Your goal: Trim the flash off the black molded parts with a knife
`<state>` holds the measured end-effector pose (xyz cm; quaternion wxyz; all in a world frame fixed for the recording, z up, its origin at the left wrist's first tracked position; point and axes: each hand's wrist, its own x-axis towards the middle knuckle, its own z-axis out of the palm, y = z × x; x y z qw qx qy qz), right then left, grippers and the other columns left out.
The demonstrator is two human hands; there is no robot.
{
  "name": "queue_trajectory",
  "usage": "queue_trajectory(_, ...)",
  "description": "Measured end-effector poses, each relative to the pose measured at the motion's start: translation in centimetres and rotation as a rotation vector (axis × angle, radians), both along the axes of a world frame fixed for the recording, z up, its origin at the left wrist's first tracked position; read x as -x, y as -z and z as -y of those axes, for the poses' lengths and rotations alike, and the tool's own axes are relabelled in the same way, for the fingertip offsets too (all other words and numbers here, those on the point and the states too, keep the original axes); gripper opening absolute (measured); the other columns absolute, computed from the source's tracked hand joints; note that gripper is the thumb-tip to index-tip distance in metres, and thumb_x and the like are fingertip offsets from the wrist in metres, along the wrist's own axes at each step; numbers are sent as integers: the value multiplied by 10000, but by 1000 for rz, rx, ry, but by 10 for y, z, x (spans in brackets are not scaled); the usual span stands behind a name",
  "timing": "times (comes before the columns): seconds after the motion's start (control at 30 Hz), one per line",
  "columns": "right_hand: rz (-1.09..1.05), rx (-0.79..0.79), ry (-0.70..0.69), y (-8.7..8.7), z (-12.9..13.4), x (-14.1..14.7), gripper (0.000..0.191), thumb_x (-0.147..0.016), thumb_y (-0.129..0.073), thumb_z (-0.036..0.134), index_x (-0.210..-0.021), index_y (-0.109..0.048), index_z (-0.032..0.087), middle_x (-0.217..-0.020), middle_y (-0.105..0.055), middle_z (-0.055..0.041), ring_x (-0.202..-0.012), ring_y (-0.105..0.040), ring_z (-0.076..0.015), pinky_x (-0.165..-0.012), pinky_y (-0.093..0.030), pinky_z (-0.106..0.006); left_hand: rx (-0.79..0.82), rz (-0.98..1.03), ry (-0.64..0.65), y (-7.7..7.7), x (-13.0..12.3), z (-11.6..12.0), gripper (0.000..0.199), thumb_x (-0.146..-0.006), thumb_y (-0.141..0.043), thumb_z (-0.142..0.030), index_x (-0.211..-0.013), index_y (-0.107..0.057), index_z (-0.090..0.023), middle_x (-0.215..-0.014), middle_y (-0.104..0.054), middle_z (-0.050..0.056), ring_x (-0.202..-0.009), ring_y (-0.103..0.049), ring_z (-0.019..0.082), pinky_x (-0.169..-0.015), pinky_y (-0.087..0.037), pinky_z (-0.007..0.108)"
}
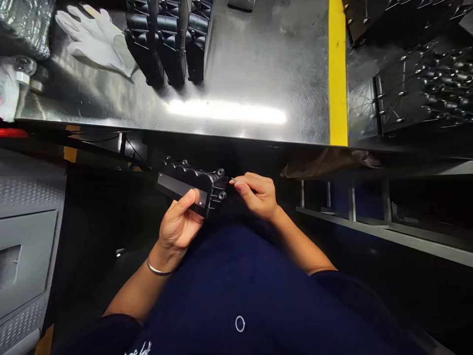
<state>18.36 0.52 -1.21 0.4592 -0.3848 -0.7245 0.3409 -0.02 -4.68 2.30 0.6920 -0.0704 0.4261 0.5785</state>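
Note:
A black moulded plastic part [188, 173] with a smooth grey strip along its face is tilted in front of my body, below the bench edge. Around its lower side my left hand [181, 222] is closed, the thumb pressed on the strip. Ring-shaped lugs and ribs stick out at the part's right end. Just to the right of that end is my right hand [257, 194], thumb and forefinger pinched together. Between those fingertips a small thin tip [232, 179] shows, too small to name; it points toward the lugs.
On the metal bench [258, 64] stand several similar black parts [172, 39], beside white gloves [99, 42]. A yellow stripe [337, 74] crosses the bench; many small metal pieces [447, 84] lie right of it. A grey cabinet [27, 236] is at left, a metal frame [388, 234] at right.

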Motion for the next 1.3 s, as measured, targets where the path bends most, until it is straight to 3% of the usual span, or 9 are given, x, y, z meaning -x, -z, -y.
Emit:
queue_trajectory(0.2, 11, -56, -75, -1, -3, 8, 264, -963, -554, 288, -808, -717, 149, -640, -669, -26, -533, -549, -87, -518, -457, -210, 10, 34, -5, 2, -5, 0, 195, -723, -750, -51, -590, -632, -130, -546, -621, -40, -515, -630, 65, -592, -596, 134)
queue_trajectory(0.47, -10, -53, 2, 10, -2, 11, 246, -945, -590, 294, -804, -733, 152, -691, -715, -37, -557, -578, -91, -551, -470, -217, 111, 0, 61, 4, -3, -1, 144, -696, -746, -61, -605, -666, -141, -563, -679, -27, -513, -666, 92, -515, -594, 147)
queue_trajectory(0.6, -46, 247, 244, 33, -15, 4, 454, -923, -555, 535, -747, -741, 160, -589, -638, -12, -539, -571, -112, -550, -465, -251, 29, 48, 167, -1, 0, 10, 249, -543, -903, -186, -547, -658, -146, -478, -615, -41, -445, -603, 82, -467, -573, 159)
queue_trajectory(0.67, -70, 408, 356, 38, -19, -3, 535, -881, -547, 634, -725, -738, 158, -504, -549, 18, -481, -511, -103, -498, -422, -249, -33, 44, 260, -2, 3, 14, 294, -543, -921, -281, -525, -657, -152, -456, -591, -33, -420, -576, 92, -431, -557, 189)
queue_trajectory(0.73, -72, 454, 301, 33, -18, -6, 516, -871, -570, 627, -749, -747, 159, -559, -595, 3, -535, -552, -111, -528, -442, -248, -81, -25, 257, 0, 6, 14, 303, -558, -917, -320, -513, -664, -161, -473, -600, -26, -432, -577, 97, -443, -560, 209)
queue_trajectory(0.83, -69, 384, 37, 11, -7, -4, 419, -911, -585, 512, -755, -751, 160, -690, -693, -35, -633, -622, -120, -590, -483, -242, -130, -221, 195, 7, 9, 8, 286, -574, -910, -361, -546, -709, -159, -523, -640, -9, -487, -616, 117, -547, -608, 260)
queue_trajectory(0.97, -56, 326, -211, -17, 5, 4, 331, -946, -571, 349, -730, -723, 150, -650, -668, -22, -565, -578, -85, -532, -454, -206, -169, -478, 127, 13, 10, 4, 255, -612, -883, -370, -662, -766, -149, -603, -699, 26, -582, -686, 184, -684, -630, 360)
queue_trajectory(1.07, -55, 323, -246, -23, 6, 8, 296, -935, -587, 280, -696, -695, 143, -611, -628, -7, -543, -548, -70, -516, -435, -190, -240, -617, 53, 15, 10, 8, 200, -634, -867, -331, -698, -770, -168, -656, -725, 21, -677, -721, 215, -755, -616, 380)
queue_trajectory(1.3, -65, 331, -243, -20, 6, 9, 280, -927, -593, 268, -695, -685, 140, -599, -598, -1, -535, -520, -67, -513, -424, -193, -311, -782, 81, 20, 13, 13, 198, -674, -848, -375, -679, -785, -187, -673, -743, 17, -678, -720, 187, -808, -596, 341)
